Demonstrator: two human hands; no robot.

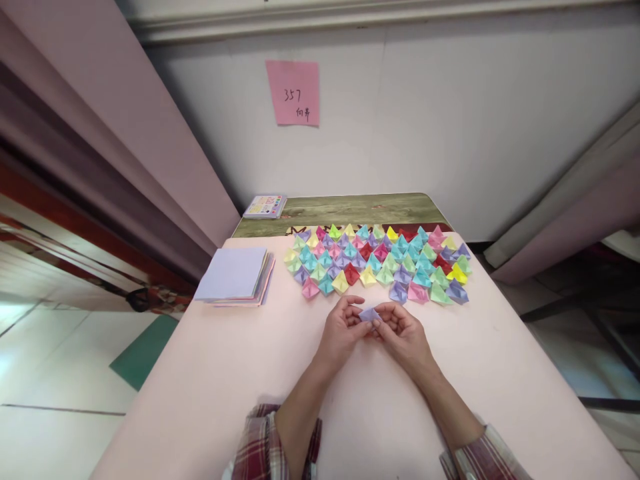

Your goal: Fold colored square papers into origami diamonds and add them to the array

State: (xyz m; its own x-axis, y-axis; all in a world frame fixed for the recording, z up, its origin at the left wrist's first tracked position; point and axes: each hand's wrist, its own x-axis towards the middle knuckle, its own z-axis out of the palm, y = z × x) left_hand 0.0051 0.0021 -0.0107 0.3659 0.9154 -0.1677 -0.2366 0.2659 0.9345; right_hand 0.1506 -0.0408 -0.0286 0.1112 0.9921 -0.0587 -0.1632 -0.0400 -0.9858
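A small folded piece of lavender paper (369, 314) is held between both hands, above the pale pink tabletop. My left hand (343, 328) pinches its left side, thumb at the lower edge. On the other side my right hand (404, 331) grips it, the two thumb tips close together below it. Just beyond the hands, several rows of folded paper boats (351, 273) in many colours stand close together. To the left lies a stack of square coloured paper (233, 273) with a lavender sheet on top.
At the table's far left corner sits a pack with a printed cover (265, 206). A pink note (295, 93) with handwriting is stuck to the wall behind. Curtains (575, 187) hang on both sides. A green sheet (143, 351) lies on the floor at left.
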